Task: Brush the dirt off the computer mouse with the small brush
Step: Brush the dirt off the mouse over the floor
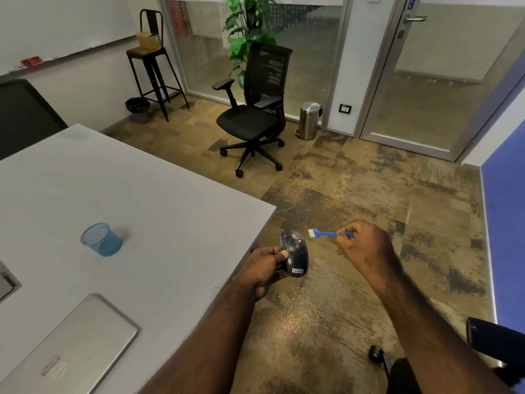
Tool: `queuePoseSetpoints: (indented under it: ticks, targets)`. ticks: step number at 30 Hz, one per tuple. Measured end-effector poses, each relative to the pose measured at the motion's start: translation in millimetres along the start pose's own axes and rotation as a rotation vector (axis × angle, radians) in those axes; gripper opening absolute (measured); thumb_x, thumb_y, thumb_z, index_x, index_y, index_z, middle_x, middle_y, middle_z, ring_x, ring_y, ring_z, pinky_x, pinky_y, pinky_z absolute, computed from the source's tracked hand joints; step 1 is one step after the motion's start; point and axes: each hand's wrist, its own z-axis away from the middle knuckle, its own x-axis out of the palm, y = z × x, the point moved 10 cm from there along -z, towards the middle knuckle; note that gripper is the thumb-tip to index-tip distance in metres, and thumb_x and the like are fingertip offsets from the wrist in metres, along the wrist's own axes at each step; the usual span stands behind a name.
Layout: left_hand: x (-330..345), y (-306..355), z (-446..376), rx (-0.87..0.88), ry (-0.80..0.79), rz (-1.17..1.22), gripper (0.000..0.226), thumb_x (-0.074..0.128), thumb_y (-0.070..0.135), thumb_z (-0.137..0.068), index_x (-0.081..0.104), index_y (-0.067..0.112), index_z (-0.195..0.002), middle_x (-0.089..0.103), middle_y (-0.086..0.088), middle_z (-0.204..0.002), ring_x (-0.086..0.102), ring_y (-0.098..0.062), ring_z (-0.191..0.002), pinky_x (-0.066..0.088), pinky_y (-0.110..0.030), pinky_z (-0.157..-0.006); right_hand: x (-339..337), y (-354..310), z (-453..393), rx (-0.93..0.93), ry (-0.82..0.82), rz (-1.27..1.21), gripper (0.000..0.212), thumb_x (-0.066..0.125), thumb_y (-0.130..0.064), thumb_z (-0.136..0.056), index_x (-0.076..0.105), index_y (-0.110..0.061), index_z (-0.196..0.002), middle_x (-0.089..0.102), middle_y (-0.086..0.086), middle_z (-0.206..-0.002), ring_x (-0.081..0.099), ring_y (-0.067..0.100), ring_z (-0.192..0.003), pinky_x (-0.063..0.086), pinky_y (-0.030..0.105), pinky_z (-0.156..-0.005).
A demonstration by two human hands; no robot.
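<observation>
My left hand [262,268] grips a dark computer mouse [295,255] by its side, held in the air just past the table's right corner, over the floor. Pale specks of dirt show on the mouse's front end. My right hand [362,248] is closed on the blue handle of a small brush [324,233]. The brush's white bristles point left and sit just right of the mouse's front end, very close to it; I cannot tell whether they touch.
A white table [127,209] fills the left, with a blue mesh cup [101,239] and a closed silver laptop [71,351] on it. A black office chair [255,115] and a steel bin [309,120] stand on the carpet beyond. Another chair's base [397,362] sits at lower right.
</observation>
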Motion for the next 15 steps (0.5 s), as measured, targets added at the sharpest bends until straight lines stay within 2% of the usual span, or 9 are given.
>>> queuePoseSetpoints:
  ticks: [4,10,15]
  targets:
    - [0,0,-2,0.001,-0.002,0.023,0.020,0.051,0.010,-0.095,0.071,0.006,-0.094,0.074,-0.006,-0.082,0.067,-0.016,-0.077,0.055,-0.031,-0.072,12,-8,6,-0.029,-0.104,-0.139,0.008,0.071,-0.031,-0.080,0.070,-0.028,-0.072,0.065,-0.010,-0.058,0.055,0.006,-0.046,0.039,0.020,-0.041]
    - [3,-1,-1,0.006,-0.015,0.014,0.020,0.051,0.010,-0.095,0.070,0.007,-0.091,0.073,-0.003,-0.074,0.068,-0.010,-0.068,0.055,-0.025,-0.063,3,-4,3,-0.002,-0.016,-0.116,0.010,0.067,-0.032,-0.084,0.072,-0.025,-0.079,0.066,-0.010,-0.062,0.062,0.010,-0.053,0.045,0.023,-0.046]
    - [-2,0,-2,0.011,0.008,0.026,0.020,0.051,0.010,-0.095,0.070,0.004,-0.097,0.073,-0.009,-0.086,0.067,-0.017,-0.079,0.055,-0.030,-0.071,12,-13,4,-0.064,-0.132,-0.123,0.010,0.073,-0.031,-0.077,0.068,-0.029,-0.069,0.066,-0.009,-0.061,0.056,0.006,-0.049,0.040,0.019,-0.041]
